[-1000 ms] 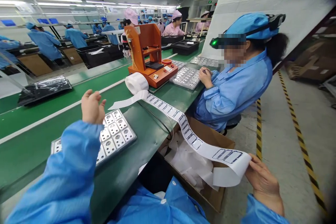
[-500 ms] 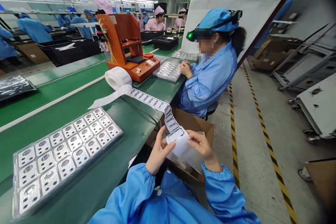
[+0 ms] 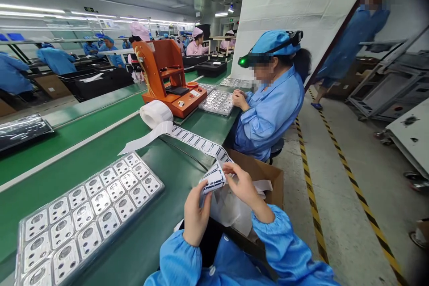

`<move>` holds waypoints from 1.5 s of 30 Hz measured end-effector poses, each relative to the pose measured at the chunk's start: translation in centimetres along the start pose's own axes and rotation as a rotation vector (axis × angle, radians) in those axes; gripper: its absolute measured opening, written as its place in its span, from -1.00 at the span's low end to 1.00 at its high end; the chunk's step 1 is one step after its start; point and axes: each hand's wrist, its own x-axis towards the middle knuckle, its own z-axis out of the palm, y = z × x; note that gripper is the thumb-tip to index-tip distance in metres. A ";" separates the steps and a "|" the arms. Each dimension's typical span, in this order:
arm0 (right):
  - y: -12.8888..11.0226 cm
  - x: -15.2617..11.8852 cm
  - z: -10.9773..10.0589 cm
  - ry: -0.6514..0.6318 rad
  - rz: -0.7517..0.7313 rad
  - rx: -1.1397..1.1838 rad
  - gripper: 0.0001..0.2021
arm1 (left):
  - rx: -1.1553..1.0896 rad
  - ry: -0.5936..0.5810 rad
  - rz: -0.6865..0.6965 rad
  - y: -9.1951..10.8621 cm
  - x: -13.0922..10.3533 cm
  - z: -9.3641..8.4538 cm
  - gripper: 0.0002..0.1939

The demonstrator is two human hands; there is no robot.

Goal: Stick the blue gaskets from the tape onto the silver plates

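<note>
A strip of labels (image 3: pixel 197 141), white with dark printed frames, runs from a roll (image 3: pixel 154 115) on the bench to my hands. My left hand (image 3: pixel 197 212) pinches the folded near end of the strip between thumb and fingers. At the right edge of that same fold, the fingertips of my right hand (image 3: pixel 244 187) are closed on the strip, palm turned down. Left of my hands, a clear plastic tray (image 3: pixel 161 186) lies on the green bench, filled with rows of silver metal plates with round holes.
An orange press machine (image 3: pixel 164 76) stands beyond the roll. A co-worker in blue (image 3: pixel 271 103) sits ahead beside another tray of parts (image 3: pixel 217 102). Below my right hand is a cardboard box (image 3: pixel 276 187) holding white backing scraps. Another person (image 3: pixel 355 40) is at the far right.
My left hand has shifted slightly left and down, turning the strip's end into a tilted fold. My right hand has moved left over it. A person has appeared at the far right.
</note>
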 end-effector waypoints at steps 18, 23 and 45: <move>-3.2 -1.9 0.2 -0.077 -0.268 -0.111 -0.90 | -0.295 -0.147 -0.519 0.5 -1.2 -1.2 -0.69; -3.4 -1.8 -0.4 -0.115 -0.324 -0.157 -0.85 | -0.327 -0.213 -0.552 0.6 -1.0 -1.5 -0.67; -9.1 -0.2 -4.8 -0.597 -0.595 -0.889 -0.77 | -0.136 -0.353 -0.310 -0.1 -1.2 -0.9 -0.64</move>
